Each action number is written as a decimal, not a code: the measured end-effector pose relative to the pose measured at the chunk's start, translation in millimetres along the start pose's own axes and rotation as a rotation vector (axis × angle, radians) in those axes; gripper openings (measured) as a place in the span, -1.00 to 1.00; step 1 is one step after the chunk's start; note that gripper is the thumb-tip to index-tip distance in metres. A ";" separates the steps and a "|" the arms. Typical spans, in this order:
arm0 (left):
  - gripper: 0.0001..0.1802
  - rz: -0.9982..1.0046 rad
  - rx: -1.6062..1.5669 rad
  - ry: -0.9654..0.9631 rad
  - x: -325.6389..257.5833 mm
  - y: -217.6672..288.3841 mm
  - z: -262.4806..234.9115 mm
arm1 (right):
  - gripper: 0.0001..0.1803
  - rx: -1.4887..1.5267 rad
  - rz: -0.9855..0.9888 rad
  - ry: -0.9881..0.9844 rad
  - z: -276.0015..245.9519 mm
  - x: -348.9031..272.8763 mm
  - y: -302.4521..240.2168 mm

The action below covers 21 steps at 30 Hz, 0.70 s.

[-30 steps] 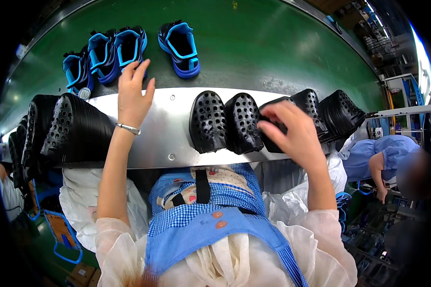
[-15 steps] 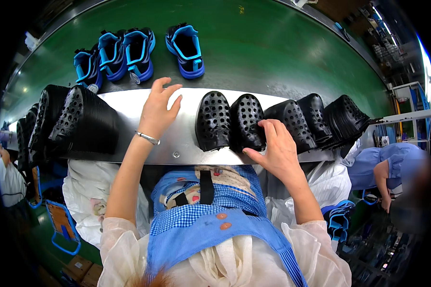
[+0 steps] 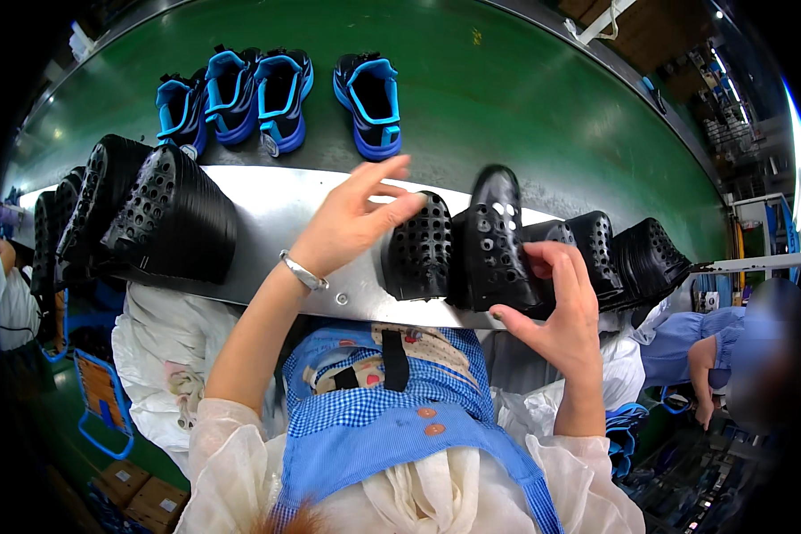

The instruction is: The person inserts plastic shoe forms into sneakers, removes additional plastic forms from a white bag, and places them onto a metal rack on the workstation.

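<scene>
Gleaming black perforated shoe upper (image 3: 498, 236), upright.

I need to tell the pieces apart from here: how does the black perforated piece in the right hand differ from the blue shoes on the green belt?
The black perforated piece is a bare, hole-dotted part; the blue shoes look fully assembled. The piece is lifted in the right hand at the metal shelf; the shoes lie untouched on the belt. Both are footwear items.
</scene>
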<state>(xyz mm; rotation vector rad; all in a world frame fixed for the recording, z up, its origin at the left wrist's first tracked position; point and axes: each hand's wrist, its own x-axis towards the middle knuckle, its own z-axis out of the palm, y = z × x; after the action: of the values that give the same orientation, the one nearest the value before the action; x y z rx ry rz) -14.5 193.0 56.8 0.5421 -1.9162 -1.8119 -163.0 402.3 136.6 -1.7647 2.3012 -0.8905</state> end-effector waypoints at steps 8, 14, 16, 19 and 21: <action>-0.21 -0.134 -0.756 -0.223 3.4 5.3 -2.8 | -0.43 0.086 -0.328 -0.089 24.4 70.6 -26.9; -0.67 -0.076 -0.799 0.105 15.1 -9.4 -19.7 | -0.57 0.083 -0.166 -0.122 61.6 101.1 -22.2; -0.75 -0.091 -0.842 0.127 19.9 -11.5 -21.9 | -0.64 0.033 -0.243 -0.067 72.6 113.4 -12.1; -0.67 -0.127 -0.814 0.115 32.7 -21.0 -27.8 | -0.68 -0.077 -0.270 -0.083 76.2 129.6 -3.9; -0.61 -0.153 -0.809 0.059 41.0 -23.0 -33.4 | -0.69 -0.037 -0.220 -0.127 77.1 139.2 -3.0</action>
<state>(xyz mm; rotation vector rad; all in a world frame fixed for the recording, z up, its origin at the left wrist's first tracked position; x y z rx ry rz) -29.8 140.8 37.3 0.4413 -0.9699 -2.4060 -172.3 245.5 110.8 -2.0561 2.0891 -0.7452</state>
